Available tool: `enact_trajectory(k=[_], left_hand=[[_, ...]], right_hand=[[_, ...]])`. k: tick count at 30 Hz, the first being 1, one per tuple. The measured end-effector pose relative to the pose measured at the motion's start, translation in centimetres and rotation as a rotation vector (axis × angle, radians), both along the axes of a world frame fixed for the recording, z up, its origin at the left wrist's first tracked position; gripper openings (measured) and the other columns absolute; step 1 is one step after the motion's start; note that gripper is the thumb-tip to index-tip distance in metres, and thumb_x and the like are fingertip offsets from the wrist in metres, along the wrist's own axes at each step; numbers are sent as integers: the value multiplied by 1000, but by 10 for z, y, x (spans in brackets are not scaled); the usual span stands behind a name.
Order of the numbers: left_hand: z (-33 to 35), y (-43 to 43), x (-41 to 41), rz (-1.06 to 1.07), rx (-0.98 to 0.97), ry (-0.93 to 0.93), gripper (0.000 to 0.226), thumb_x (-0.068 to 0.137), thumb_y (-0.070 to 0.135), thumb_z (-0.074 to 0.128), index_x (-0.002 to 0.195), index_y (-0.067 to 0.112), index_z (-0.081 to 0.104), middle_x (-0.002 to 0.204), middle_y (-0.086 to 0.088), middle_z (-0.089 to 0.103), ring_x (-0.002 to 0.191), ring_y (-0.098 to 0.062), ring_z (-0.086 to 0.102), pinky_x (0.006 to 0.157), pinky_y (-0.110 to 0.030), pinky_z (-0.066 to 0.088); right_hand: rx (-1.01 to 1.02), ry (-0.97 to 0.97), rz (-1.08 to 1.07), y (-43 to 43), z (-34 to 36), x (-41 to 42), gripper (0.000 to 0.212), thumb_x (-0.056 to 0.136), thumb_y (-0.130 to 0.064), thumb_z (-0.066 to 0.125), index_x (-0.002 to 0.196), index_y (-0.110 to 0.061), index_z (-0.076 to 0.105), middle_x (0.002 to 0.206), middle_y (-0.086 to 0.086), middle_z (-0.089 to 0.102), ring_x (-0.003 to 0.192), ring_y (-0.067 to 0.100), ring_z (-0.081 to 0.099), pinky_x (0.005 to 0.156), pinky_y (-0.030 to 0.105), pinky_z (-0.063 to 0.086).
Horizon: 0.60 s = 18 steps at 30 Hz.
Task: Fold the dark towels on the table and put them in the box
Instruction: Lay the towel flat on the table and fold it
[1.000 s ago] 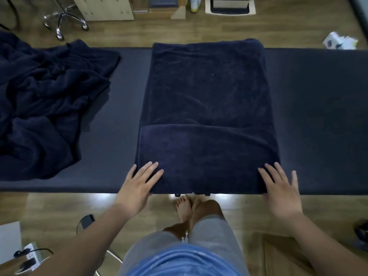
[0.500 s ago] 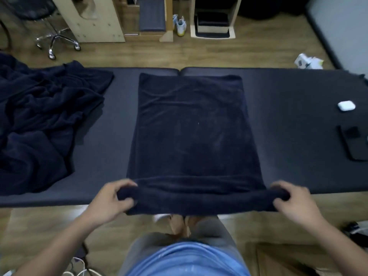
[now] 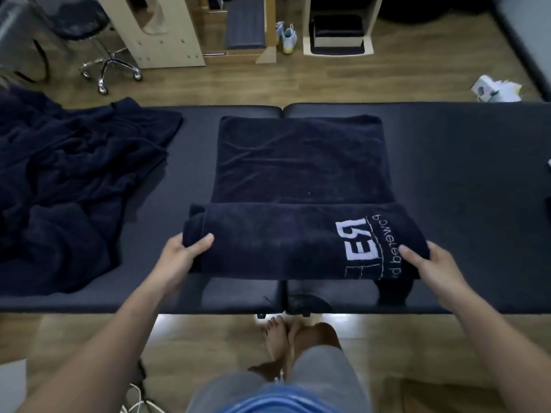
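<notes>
A dark navy towel (image 3: 301, 162) lies flat across the middle of the dark padded table (image 3: 462, 174). Its near end is lifted and turned over toward the far side, so white lettering shows on the raised fold. My left hand (image 3: 182, 257) grips the fold's left corner. On the right corner my right hand (image 3: 429, 263) is closed the same way. A heap of several crumpled dark towels (image 3: 65, 186) covers the table's left part. No box can be made out for certain.
Beyond the table on the wooden floor stand a wheeled stool (image 3: 101, 55), pale wooden furniture (image 3: 161, 31) and a pair of shoes (image 3: 287, 37). A white object (image 3: 492, 89) lies on the floor at the far right. My bare feet (image 3: 283, 338) are under the table's near edge.
My hands went from resting flat at the towel's near corners to gripping them. They have lifted the near end and carried it toward the far side, exposing the lettering.
</notes>
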<state>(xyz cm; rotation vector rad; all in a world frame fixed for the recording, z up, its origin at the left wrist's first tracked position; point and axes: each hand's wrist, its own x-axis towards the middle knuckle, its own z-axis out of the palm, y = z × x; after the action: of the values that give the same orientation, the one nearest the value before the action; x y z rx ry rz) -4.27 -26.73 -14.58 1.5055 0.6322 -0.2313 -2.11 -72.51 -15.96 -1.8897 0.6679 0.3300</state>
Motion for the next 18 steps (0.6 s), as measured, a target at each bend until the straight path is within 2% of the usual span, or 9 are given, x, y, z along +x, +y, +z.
enact_trajectory(k=[2, 4, 5, 7, 9, 12, 14, 18], left_hand=[[-2, 2, -4, 21, -72, 7, 42, 72, 40, 82, 106, 18, 72, 107, -3, 76, 99, -20, 72, 87, -38, 53], [-11, -1, -13, -90, -20, 119, 62, 62, 53, 87, 109, 17, 71, 106, 1, 77, 100, -18, 72, 86, -36, 53], [-16, -4, -17, -163, 36, 170, 59, 64, 52, 87, 107, 15, 72, 101, 2, 77, 99, -19, 72, 83, -33, 54], [-24, -7, -19, -209, 125, 216, 32, 80, 33, 80, 105, 13, 73, 95, 4, 78, 99, -23, 72, 80, -33, 55], [-19, -6, -10, -204, 151, 164, 22, 89, 22, 73, 110, 17, 72, 100, 6, 77, 102, -21, 71, 87, -36, 55], [0, -5, 1, -150, 77, 50, 26, 92, 18, 69, 118, 20, 68, 110, 5, 75, 103, -16, 71, 93, -38, 53], [1, -4, -2, -90, 46, 33, 26, 92, 22, 69, 118, 20, 68, 111, 4, 75, 104, -15, 71, 92, -36, 52], [-19, -12, -29, -174, 123, 276, 35, 84, 39, 76, 112, 20, 68, 106, 1, 76, 95, -16, 72, 77, -27, 54]], right_hand=[[20, -35, -17, -4, 1, 0, 12, 93, -27, 67, 105, -26, 67, 103, -2, 74, 94, 20, 69, 88, 43, 55], [-11, 24, 48, -6, -3, -5, 18, 94, -31, 65, 111, -28, 66, 107, -3, 73, 99, 20, 67, 93, 43, 52], [-54, 88, 107, -7, -8, -8, 22, 93, -32, 66, 114, -27, 66, 108, -3, 72, 101, 20, 66, 94, 40, 49], [-112, 174, 185, -9, -14, -11, 25, 92, -29, 68, 116, -23, 67, 105, -1, 71, 96, 18, 65, 85, 35, 46], [-136, 167, 216, -13, -10, -6, 19, 92, -27, 67, 111, -24, 68, 102, -3, 73, 91, 13, 65, 78, 33, 47], [-169, 51, 184, -20, 5, 4, 11, 93, -33, 65, 101, -26, 70, 96, -7, 75, 90, 14, 68, 85, 40, 53], [-153, 47, 155, -19, 6, 3, 12, 94, -35, 62, 100, -27, 69, 95, -8, 75, 91, 15, 69, 89, 42, 53], [-194, 237, 283, -13, -21, -18, 26, 97, -42, 55, 113, -25, 68, 100, -5, 71, 95, 17, 65, 85, 37, 48]])
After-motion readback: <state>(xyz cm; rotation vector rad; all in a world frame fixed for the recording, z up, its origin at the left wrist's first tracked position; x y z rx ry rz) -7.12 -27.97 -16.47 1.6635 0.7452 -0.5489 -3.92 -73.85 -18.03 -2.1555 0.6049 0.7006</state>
